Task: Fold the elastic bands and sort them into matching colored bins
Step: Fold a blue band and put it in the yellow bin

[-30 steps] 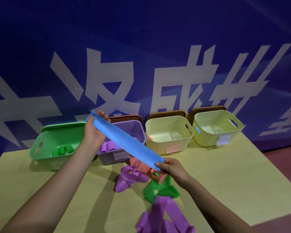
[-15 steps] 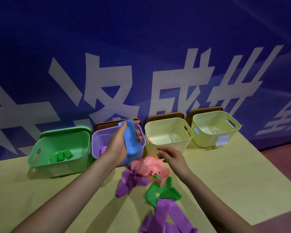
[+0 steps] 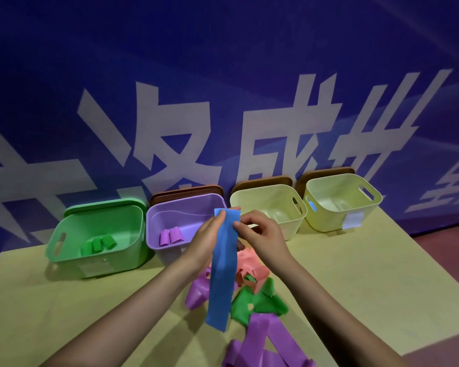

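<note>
Blue band (image 3: 222, 263) held up over the counter (image 3: 355, 274)
Left hand (image 3: 206, 241) and right hand (image 3: 263, 234) both pinch its top end; it hangs down over the loose bands

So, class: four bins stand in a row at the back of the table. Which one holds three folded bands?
The green bin, at the left end: three green rolls lie inside. The purple bin beside it holds only two.
</note>
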`<act>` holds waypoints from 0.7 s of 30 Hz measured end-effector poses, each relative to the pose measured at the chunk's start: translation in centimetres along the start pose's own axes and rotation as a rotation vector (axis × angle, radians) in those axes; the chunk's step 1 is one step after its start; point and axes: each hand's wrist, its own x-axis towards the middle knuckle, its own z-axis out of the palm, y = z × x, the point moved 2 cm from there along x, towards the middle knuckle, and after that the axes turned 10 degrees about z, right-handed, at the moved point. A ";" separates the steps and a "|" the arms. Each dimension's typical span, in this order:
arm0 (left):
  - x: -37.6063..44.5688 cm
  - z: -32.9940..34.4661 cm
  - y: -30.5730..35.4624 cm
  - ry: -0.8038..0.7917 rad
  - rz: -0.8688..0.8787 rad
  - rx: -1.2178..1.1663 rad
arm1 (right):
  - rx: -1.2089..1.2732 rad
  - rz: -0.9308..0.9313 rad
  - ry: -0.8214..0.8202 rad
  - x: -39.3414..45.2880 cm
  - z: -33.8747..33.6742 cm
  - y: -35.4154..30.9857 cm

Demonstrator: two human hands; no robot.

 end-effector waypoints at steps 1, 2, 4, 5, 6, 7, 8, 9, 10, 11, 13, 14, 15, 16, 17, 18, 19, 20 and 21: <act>0.0 0.0 -0.2 0.028 -0.005 0.002 | 0.018 0.012 0.008 0.0 -0.1 0.1; 0.0 0.0 -0.3 0.047 -0.005 0.012 | 0.048 0.021 0.010 -0.2 -0.1 0.0; 0.2 0.1 -0.5 0.059 0.018 0.043 | 0.107 0.021 0.017 -0.4 -0.1 -0.3; 0.4 0.2 -0.6 0.063 0.035 0.054 | 0.127 0.019 0.030 -0.5 -0.1 -0.4; 0.4 0.4 -0.5 0.061 0.048 0.066 | 0.137 0.014 0.047 -0.5 -0.1 -0.5; 0.4 0.6 -0.4 0.059 0.065 0.103 | 0.137 0.007 0.066 -0.4 -0.2 -0.5; 0.4 0.7 -0.3 0.053 0.082 0.161 | 0.128 0.001 0.080 -0.3 -0.3 -0.4; 0.4 0.7 -0.3 0.046 0.093 0.217 | 0.118 -0.001 0.087 -0.1 -0.4 -0.3; 0.1 0.9 -0.2 0.042 0.105 0.240 | 0.115 0.000 0.086 0.1 -0.6 -0.3; 0.0 1.1 0.0 0.047 0.127 0.255 | 0.117 -0.001 0.079 0.1 -0.7 -0.3; -0.1 1.6 0.3 0.056 0.168 0.246 | 0.115 -0.012 0.068 0.2 -0.9 -0.5; -0.1 1.8 0.4 0.054 0.176 0.261 | 0.116 -0.017 0.061 0.2 -1.0 -0.6; -0.2 2.0 0.5 0.061 0.187 0.289 | 0.119 -0.019 0.055 0.2 -1.1 -0.7; -0.2 2.2 0.7 0.072 0.198 0.305 | 0.123 -0.019 0.052 0.2 -1.2 -0.8; -0.2 2.3 0.7 0.090 0.201 0.301 | 0.130 -0.017 0.052 0.2 -1.2 -0.8; -0.2 2.3 0.6 0.107 0.208 0.304 | 0.139 -0.014 0.055 0.1 -1.3 -0.8; -0.1 2.3 0.5 0.108 0.213 0.318 | 0.147 -0.009 0.060 0.1 -1.4 -0.7; -0.1 2.4 0.3 0.103 0.211 0.328 | 0.157 -0.005 0.066 0.0 -1.4 -0.6; -0.1 2.4 0.2 0.104 0.213 0.324 | 0.173 0.002 0.072 -0.1 -1.5 -0.5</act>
